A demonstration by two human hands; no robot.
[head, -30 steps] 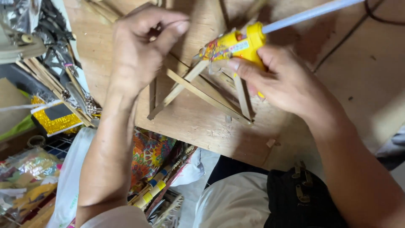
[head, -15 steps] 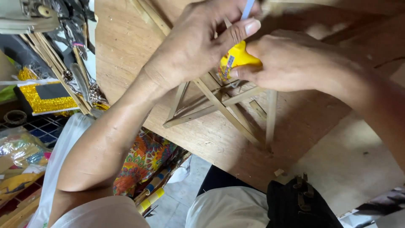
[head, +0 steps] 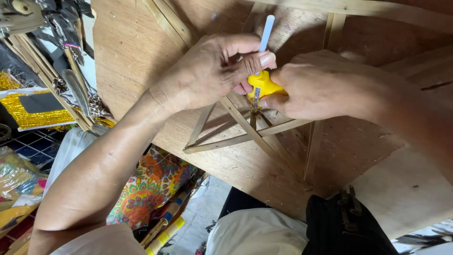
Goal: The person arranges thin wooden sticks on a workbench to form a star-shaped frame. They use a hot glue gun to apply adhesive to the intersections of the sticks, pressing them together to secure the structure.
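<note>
Both hands meet over a frame (head: 250,134) of thin wooden sticks on a plywood board (head: 137,52): the right hand (head: 325,87) is clamped around a yellow glue gun (head: 262,85), its nozzle down on the joint where the sticks cross, while the left hand (head: 212,71) closes its fingers on the gun from the other side – thumb on top. A pale glue stick (head: 266,30) juts from the gun's back. The frame lies near the board's front edge, with bare wood around it. Left of the board lie spare sticks (head: 33,56), gold trim (head: 33,111) and patterned cloth (head: 151,184).
</note>
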